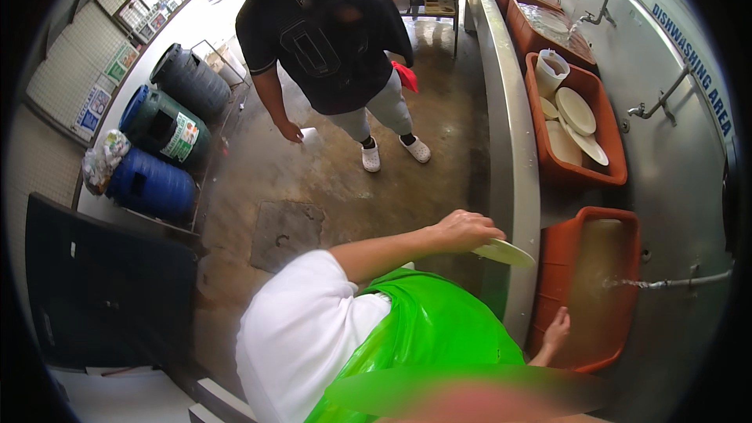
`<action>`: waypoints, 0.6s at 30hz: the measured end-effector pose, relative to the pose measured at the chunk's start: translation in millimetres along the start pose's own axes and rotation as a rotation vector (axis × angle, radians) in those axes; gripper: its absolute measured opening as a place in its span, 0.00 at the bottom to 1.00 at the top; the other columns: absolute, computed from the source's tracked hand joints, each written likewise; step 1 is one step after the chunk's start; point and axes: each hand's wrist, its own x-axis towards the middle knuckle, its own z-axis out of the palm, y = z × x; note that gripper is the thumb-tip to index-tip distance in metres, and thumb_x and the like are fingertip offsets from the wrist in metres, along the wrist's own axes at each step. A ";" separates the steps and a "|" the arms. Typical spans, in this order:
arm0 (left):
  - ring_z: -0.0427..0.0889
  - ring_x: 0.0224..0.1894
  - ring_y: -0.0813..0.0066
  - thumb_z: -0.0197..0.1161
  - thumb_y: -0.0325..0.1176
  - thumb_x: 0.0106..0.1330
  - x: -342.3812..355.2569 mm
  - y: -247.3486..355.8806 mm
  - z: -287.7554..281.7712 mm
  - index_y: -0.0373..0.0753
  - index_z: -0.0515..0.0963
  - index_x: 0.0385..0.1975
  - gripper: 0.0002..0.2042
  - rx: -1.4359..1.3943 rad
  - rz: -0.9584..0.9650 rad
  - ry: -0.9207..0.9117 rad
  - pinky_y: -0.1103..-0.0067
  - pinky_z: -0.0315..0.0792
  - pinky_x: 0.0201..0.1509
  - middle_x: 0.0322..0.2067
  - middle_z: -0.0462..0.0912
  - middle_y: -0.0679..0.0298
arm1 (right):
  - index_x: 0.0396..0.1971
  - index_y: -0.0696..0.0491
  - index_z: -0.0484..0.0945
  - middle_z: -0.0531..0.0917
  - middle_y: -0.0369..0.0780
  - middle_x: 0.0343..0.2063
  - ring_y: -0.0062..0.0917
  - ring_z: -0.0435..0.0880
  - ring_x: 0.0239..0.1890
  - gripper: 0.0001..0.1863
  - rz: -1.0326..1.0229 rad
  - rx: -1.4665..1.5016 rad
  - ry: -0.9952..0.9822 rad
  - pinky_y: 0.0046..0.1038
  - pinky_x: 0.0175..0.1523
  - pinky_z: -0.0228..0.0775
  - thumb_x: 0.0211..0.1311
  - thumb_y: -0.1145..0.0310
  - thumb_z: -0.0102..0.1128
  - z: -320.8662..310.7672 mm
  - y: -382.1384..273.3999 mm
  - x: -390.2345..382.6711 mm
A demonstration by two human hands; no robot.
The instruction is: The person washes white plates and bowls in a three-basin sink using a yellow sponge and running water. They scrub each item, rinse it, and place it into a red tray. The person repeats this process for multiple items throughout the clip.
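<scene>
My left hand [468, 229] is closed on the edge of a pale plate [505, 252], holding it tilted over the metal sink edge [518, 188]. My right hand [556, 333] is lower down, beside the near orange tub [558, 258], with its fingers partly stretched and nothing seen in them. Cloudy brownish water [599, 290] fills this tub, and a stream from a tap [681, 283] runs into it. Beyond it, a second orange tub [619, 160] holds several pale plates [576, 112] and a white cylindrical container [551, 70].
More orange tubs [548, 35] stand farther along the sink under running taps [603, 4]. A person [321, 39] in dark clothing stands ahead on the wet floor [345, 180]. Blue [153, 188], green [168, 125] and grey [192, 78] bins line the left wall.
</scene>
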 end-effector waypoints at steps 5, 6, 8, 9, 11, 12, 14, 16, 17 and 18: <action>0.85 0.41 0.57 0.61 0.35 0.64 -122.8 -87.1 24.2 0.52 0.80 0.49 0.14 0.065 -0.439 -0.112 0.63 0.79 0.42 0.38 0.85 0.61 | 0.53 0.64 0.78 0.81 0.56 0.50 0.48 0.79 0.55 0.43 0.123 0.123 0.042 0.41 0.60 0.67 0.71 0.33 0.41 20.4 51.5 37.8; 0.85 0.41 0.56 0.60 0.35 0.64 -142.2 -101.9 36.1 0.51 0.80 0.49 0.13 0.055 -0.477 -0.131 0.62 0.79 0.42 0.37 0.85 0.60 | 0.51 0.64 0.78 0.82 0.56 0.49 0.49 0.80 0.53 0.42 0.147 0.105 0.066 0.42 0.59 0.68 0.71 0.34 0.42 17.4 63.8 44.6; 0.85 0.40 0.54 0.58 0.34 0.65 -188.9 -133.6 58.3 0.50 0.80 0.47 0.12 0.056 -0.568 -0.163 0.60 0.79 0.42 0.36 0.85 0.58 | 0.48 0.62 0.80 0.83 0.55 0.47 0.50 0.81 0.50 0.38 0.188 0.054 0.089 0.44 0.56 0.69 0.71 0.36 0.44 21.6 72.7 45.6; 0.85 0.41 0.52 0.57 0.34 0.64 -217.8 -150.9 72.2 0.50 0.80 0.48 0.13 0.064 -0.604 -0.194 0.59 0.79 0.42 0.37 0.86 0.57 | 0.47 0.60 0.81 0.83 0.55 0.46 0.51 0.81 0.49 0.36 0.201 0.014 0.093 0.45 0.54 0.70 0.71 0.37 0.44 19.2 65.2 45.0; 0.85 0.43 0.51 0.56 0.33 0.63 -267.8 -177.5 92.7 0.50 0.80 0.48 0.14 0.076 -0.719 -0.334 0.58 0.78 0.43 0.39 0.86 0.55 | 0.49 0.56 0.81 0.84 0.52 0.46 0.52 0.80 0.49 0.34 0.249 -0.046 0.094 0.46 0.53 0.70 0.72 0.39 0.43 16.3 50.1 37.8; 0.85 0.44 0.50 0.56 0.33 0.63 -288.4 -184.7 98.8 0.50 0.79 0.49 0.15 0.079 -0.796 -0.445 0.58 0.78 0.43 0.41 0.86 0.54 | 0.50 0.55 0.81 0.85 0.51 0.46 0.52 0.80 0.50 0.33 0.270 -0.084 0.097 0.47 0.52 0.71 0.72 0.40 0.42 11.8 43.6 34.8; 0.85 0.49 0.53 0.56 0.34 0.66 -325.4 -193.2 102.8 0.49 0.80 0.48 0.13 0.094 -0.947 -0.583 0.60 0.79 0.49 0.44 0.86 0.54 | 0.49 0.52 0.82 0.85 0.50 0.46 0.51 0.81 0.50 0.30 0.312 -0.120 0.164 0.48 0.52 0.72 0.72 0.42 0.42 7.9 21.6 20.4; 0.84 0.52 0.53 0.58 0.35 0.66 -351.0 -198.3 106.8 0.49 0.80 0.50 0.14 0.116 -1.073 -0.686 0.61 0.79 0.52 0.48 0.85 0.55 | 0.48 0.50 0.82 0.85 0.49 0.45 0.50 0.82 0.49 0.28 0.343 -0.164 0.215 0.48 0.51 0.72 0.72 0.43 0.43 1.4 9.3 12.7; 0.84 0.52 0.53 0.59 0.35 0.66 -358.6 -203.4 106.1 0.48 0.80 0.51 0.14 0.101 -1.134 -0.676 0.61 0.78 0.53 0.49 0.85 0.55 | 0.48 0.49 0.82 0.85 0.49 0.45 0.50 0.82 0.48 0.27 0.352 -0.191 0.220 0.49 0.50 0.73 0.71 0.44 0.43 1.4 8.4 12.2; 0.84 0.53 0.53 0.59 0.34 0.65 -369.0 -206.2 109.0 0.48 0.80 0.51 0.14 0.076 -1.200 -0.670 0.62 0.78 0.54 0.50 0.85 0.56 | 0.48 0.48 0.83 0.86 0.49 0.45 0.50 0.83 0.48 0.26 0.357 -0.228 0.223 0.49 0.50 0.73 0.71 0.44 0.44 -0.6 6.6 11.2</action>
